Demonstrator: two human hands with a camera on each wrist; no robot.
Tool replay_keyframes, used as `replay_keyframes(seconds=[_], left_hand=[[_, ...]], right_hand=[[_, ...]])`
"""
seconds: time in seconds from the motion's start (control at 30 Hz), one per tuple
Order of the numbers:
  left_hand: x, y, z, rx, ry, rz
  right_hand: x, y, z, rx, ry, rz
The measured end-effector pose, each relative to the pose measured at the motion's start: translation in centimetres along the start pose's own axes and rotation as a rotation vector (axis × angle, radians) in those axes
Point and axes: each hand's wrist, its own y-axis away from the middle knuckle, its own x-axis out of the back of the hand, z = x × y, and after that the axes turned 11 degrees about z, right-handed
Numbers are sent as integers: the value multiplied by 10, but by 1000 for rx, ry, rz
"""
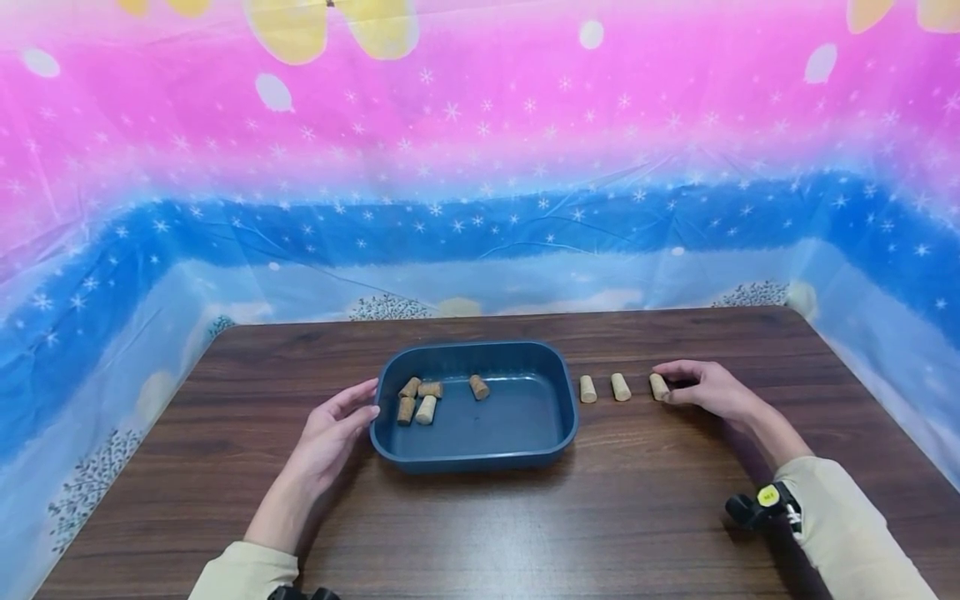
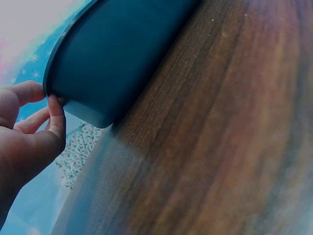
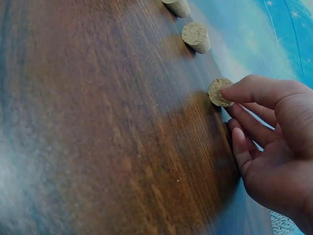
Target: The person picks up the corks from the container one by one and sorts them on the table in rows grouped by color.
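A dark blue plastic basin point(image 1: 472, 457) stands on the table, with my left hand point(image 1: 327, 437) at its left end. In the left wrist view the thumb and fingers of that hand point(image 2: 34, 127) pinch the basin's rim point(image 2: 55, 54). Several tapered corks lie inside, among them a pale cork point(image 1: 425, 410) and a lone brown cork point(image 1: 479, 387). To the right of the basin, three pale corks lie in a row. My right hand point(image 1: 708, 390) pinches the rightmost cork point(image 1: 658, 387) between thumb and fingers, its end face point(image 3: 220, 92) showing in the right wrist view.
The other two corks of the row are the one nearest the basin point(image 1: 588, 389) and the middle cork point(image 1: 620, 387). Everything stands on a dark wood-grain table point(image 1: 480, 533). A pink and blue patterned cloth point(image 1: 480, 225) hangs around its back and sides.
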Motion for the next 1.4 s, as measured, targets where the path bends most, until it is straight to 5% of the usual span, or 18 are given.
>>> replay_keyframes(seconds=[0.6,1.03,1.4], left_hand=[[-2,1,0,0,-5,5],[-1,1,0,2,-5,10],[-2,0,0,3,-9,10]], right_hand=[[6,2,-12,-41,-30,35],[-7,2,-71,67,62,105],[-38,5,-121,131,-45,50]])
